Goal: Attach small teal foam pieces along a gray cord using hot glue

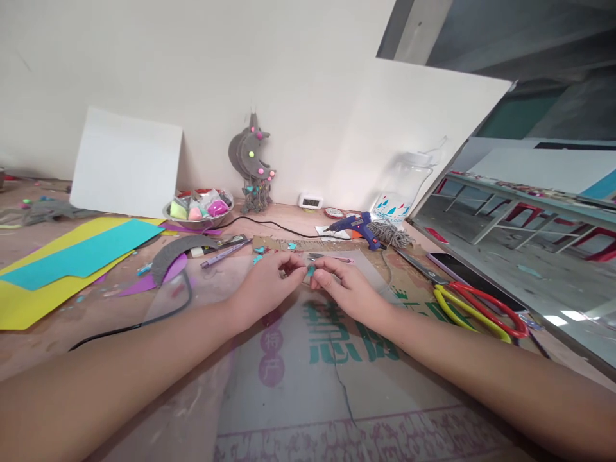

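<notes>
- Your right hand: thumb and forefinger pinched shut on a teal bit. Only a sliver shows, so the shape is unclear.
- Your left hand: fingertips drawn together right against the teal bit. Whether they grip it too, or a grey scrap, is too small to tell.
- The teal bit is held just above the clear sheet, mid-table, between both hands.
- The clear sheet lies over printed cardboard. The green lettering is partly under your right wrist, unreadable.
- Just behind the hands: a cardboard strip with small teal cutouts on it. Your fingers hide part of it.
- Right of that: a glue gun, with yarn beside it.
- Far right: scissors, red and yellow handles overlapping, the blades hard to follow. A phone lies next to them.
- Left: a grey crescent, a pen and a black cable. One end of the cable runs behind your left arm.
- Far left: a teal sheet on a yellow sheet, which is cut off at the frame edge.
- By the wall: a bowl of coloured bits and a moon ornament.
</notes>
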Available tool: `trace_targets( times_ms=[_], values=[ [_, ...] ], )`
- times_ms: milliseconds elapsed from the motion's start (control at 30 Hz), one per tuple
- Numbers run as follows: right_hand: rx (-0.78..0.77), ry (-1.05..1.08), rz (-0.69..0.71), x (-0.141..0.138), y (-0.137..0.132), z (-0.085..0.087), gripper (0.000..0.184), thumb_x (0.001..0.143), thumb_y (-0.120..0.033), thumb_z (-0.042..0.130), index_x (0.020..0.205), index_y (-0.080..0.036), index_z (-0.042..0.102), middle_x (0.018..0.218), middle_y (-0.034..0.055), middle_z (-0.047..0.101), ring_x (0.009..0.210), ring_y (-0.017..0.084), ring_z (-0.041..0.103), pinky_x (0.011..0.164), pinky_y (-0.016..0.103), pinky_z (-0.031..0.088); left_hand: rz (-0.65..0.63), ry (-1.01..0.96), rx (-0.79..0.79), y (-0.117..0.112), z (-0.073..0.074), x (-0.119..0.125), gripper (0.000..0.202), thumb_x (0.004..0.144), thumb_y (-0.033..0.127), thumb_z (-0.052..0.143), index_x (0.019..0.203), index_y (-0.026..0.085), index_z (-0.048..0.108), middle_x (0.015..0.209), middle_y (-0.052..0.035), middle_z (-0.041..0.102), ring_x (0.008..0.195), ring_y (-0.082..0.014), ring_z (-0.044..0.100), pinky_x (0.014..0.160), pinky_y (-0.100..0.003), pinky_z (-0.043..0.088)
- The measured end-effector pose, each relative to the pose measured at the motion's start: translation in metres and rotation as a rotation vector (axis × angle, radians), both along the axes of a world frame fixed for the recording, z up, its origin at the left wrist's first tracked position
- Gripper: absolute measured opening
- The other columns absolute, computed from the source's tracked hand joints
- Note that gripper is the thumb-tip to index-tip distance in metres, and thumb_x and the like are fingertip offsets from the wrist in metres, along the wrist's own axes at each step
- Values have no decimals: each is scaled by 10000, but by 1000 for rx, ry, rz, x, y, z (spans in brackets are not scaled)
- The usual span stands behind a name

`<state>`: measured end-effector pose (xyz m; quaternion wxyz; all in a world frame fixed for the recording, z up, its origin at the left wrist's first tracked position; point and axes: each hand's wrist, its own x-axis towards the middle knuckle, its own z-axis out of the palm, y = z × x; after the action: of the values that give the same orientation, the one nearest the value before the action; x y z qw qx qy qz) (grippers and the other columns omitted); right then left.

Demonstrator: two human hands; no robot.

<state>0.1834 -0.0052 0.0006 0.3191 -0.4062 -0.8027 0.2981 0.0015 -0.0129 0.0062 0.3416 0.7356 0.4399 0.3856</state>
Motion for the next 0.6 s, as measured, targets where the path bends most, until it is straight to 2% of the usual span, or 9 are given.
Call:
trace_targets(
  times_ms=[100, 267, 400, 500, 600],
  values=[
    [-57, 123, -35, 0, 2, -1, 281, 917, -420, 393, 952, -187, 546, 736, 11, 579, 709, 140, 554, 672, 268, 442, 29, -21, -40, 0, 1, 0, 168, 829, 271, 487, 763, 173, 606, 757, 8, 633, 722, -136, 570, 700, -242, 431],
    [-46, 59, -100, -3, 1, 2, 210, 849, -368, 520, 760, -183, 563, 698, -2, 563, 663, 132, 517, 638, 260, 413, 52, -31, -66, 1, -1, -1, 184, 837, 298, 507, 835, 167, 637, 842, -19, 676, 788, -158, 603, 760, -265, 453],
    [-31, 70, -152, -2, 1, 3, 222, 884, -350, 456, 758, -185, 535, 695, -5, 557, 649, 123, 499, 617, 250, 391, 9, -53, -57, 2, -3, -1, 241, 839, 253, 515, 1020, 175, 654, 1005, -35, 691, 945, -170, 612, 877, -277, 439],
    [-23, 117, -168, 2, 4, 0, 207, 902, -328, 425, 777, -188, 511, 717, -6, 558, 682, 124, 516, 653, 252, 400, -37, -71, -82, 2, -4, -1, 366, 830, 289, 546, 1172, 167, 594, 1027, -49, 685, 950, -176, 618, 834, -273, 469],
    [-30, 109, -152, 3, 5, -3, 194, 908, -334, 411, 805, -196, 501, 732, -8, 565, 688, 126, 526, 651, 252, 404, -34, -87, -39, 2, -5, -2, 362, 848, 374, 525, 1132, 169, 617, 1095, -57, 669, 1001, -187, 604, 858, -279, 462]
  ],
)
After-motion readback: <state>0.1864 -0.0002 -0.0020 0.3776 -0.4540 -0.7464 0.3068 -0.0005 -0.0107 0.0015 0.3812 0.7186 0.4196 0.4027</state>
